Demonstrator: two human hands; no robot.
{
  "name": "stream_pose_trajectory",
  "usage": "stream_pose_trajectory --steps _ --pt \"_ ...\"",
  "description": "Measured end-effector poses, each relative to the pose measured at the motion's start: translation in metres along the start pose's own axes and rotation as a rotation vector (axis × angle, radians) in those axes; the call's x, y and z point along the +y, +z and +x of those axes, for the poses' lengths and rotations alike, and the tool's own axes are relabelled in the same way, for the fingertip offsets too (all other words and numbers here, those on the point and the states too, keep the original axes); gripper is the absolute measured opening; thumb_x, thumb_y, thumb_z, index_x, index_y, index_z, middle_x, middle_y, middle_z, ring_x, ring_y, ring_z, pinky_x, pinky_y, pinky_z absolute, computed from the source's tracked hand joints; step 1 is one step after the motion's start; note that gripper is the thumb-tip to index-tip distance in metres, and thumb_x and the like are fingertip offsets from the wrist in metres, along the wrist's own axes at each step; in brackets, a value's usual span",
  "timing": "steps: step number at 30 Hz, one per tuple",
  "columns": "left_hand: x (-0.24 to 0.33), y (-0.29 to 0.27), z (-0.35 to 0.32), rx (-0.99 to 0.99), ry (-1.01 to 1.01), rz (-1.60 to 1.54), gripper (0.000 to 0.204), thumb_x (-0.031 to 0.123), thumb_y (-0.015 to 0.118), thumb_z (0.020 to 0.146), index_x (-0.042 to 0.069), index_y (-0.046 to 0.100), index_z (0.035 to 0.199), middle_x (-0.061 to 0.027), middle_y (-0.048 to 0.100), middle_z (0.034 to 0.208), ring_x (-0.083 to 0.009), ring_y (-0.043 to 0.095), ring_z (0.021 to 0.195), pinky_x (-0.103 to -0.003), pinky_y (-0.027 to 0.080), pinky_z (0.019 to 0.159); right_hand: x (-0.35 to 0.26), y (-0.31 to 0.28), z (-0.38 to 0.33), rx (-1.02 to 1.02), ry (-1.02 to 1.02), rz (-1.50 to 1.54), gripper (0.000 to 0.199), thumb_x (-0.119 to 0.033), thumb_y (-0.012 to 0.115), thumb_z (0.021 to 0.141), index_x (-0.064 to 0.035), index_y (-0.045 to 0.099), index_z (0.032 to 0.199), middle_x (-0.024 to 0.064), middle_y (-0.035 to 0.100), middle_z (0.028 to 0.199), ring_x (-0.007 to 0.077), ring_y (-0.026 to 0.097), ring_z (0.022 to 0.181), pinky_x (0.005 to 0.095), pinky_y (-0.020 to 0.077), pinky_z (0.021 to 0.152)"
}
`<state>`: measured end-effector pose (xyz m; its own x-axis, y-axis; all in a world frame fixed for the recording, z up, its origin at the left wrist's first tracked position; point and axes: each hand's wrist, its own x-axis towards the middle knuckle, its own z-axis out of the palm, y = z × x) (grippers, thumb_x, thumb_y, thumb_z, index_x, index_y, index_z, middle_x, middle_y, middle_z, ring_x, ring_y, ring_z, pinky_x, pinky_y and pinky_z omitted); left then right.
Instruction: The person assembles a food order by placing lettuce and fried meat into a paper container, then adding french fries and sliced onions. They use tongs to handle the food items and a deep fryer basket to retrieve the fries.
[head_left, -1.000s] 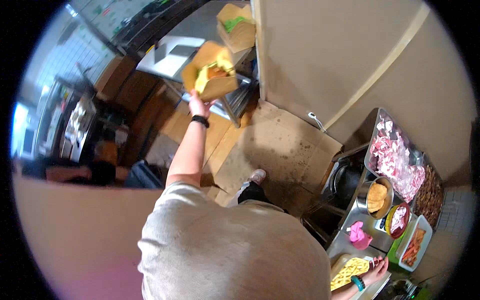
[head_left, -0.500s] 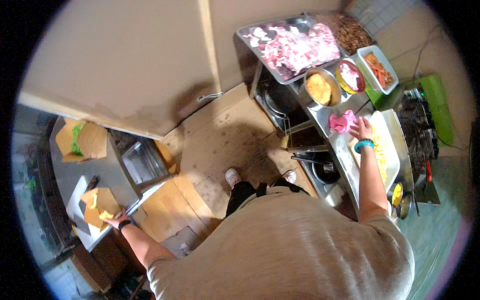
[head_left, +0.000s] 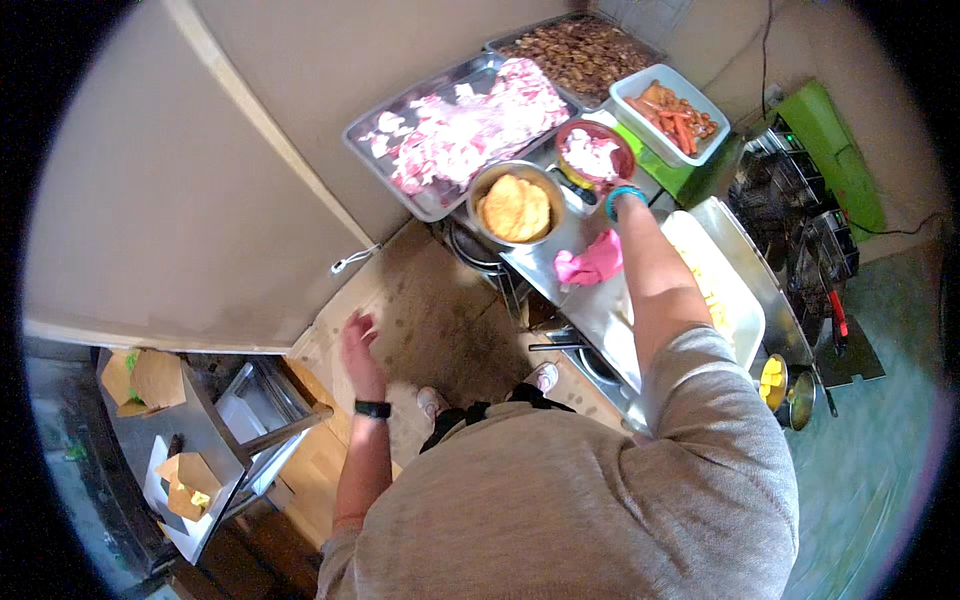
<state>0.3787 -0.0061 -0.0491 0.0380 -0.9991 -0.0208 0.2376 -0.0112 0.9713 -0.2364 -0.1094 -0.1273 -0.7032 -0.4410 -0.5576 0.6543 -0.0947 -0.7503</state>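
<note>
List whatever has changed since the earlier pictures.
The left hand has let go of the open paper box, now on the white board, and swung right, over the floor. The right hand has moved from beside the pink bundle to the red-and-yellow bowl. The box with greens stays on the steel table.

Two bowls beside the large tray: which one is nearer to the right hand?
The red-and-yellow bowl: the right hand is at its near rim, while the steel bowl with golden pieces stands farther left.
</note>
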Motion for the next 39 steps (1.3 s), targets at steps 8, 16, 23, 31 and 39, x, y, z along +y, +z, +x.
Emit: stream_pose_trajectory --steps 8,16,23,31,39 --pt "0.009 0.252 0.011 -0.512 -0.314 -0.063 0.051 0.029 0.044 0.087 0.005 0.025 0.129 -0.0106 0.040 0.120 -0.0222 0.043 0.107 -0.035 0.041 0.083 -0.023 -0.002 -0.143 -0.395 -0.179 -0.330 0.020 -0.005 0.050 0.075 0.0029 0.052 0.093 0.0137 0.058 0.075 0.0226 0.059 0.057 0.0309 0.0527 0.046" --pt "0.025 0.410 -0.010 -0.915 -0.594 -0.232 0.041 0.010 0.043 0.078 0.007 0.037 0.118 -0.0086 0.049 0.110 -0.0207 0.051 0.098 -0.042 0.044 0.080 -0.140 -0.135 -0.246 -0.553 -0.200 -0.302 0.028 -0.010 0.052 0.080 -0.0006 0.043 0.104 0.0113 0.059 0.087 0.0203 0.061 0.069 0.0316 0.0530 0.062" --pt "0.031 0.508 -0.014 -1.004 -0.473 -0.293 0.048 0.000 0.035 0.077 0.006 0.027 0.124 -0.0107 0.045 0.114 -0.0221 0.050 0.099 -0.037 0.047 0.078 -0.213 -0.230 -0.230 -0.488 -0.018 0.647 0.048 -0.040 0.030 0.088 0.0019 0.045 0.107 0.0263 0.042 0.118 0.0320 0.050 0.101 0.0411 0.0412 0.087" --pt "0.050 0.692 -0.024 -0.753 0.884 0.284 0.061 -0.010 0.042 0.068 0.001 0.024 0.126 -0.0241 0.040 0.109 -0.0378 0.041 0.102 -0.038 0.033 0.092 -0.254 -0.192 -0.226 -0.603 0.077 0.674 0.008 -0.008 0.039 0.084 -0.0028 0.042 0.088 0.0068 0.046 0.069 0.0102 0.037 0.049 0.0212 0.0320 0.041" --pt "0.005 0.766 -0.043 -0.867 1.454 0.482 0.064 -0.001 0.046 0.072 0.012 0.024 0.130 -0.0191 0.039 0.106 -0.0343 0.041 0.100 -0.039 0.043 0.080 -0.230 -0.187 -0.269 -0.528 -0.091 0.609 0.011 -0.002 0.037 0.081 -0.0052 0.032 0.090 0.0094 0.044 0.071 0.0104 0.036 0.048 0.0214 0.0298 0.039"
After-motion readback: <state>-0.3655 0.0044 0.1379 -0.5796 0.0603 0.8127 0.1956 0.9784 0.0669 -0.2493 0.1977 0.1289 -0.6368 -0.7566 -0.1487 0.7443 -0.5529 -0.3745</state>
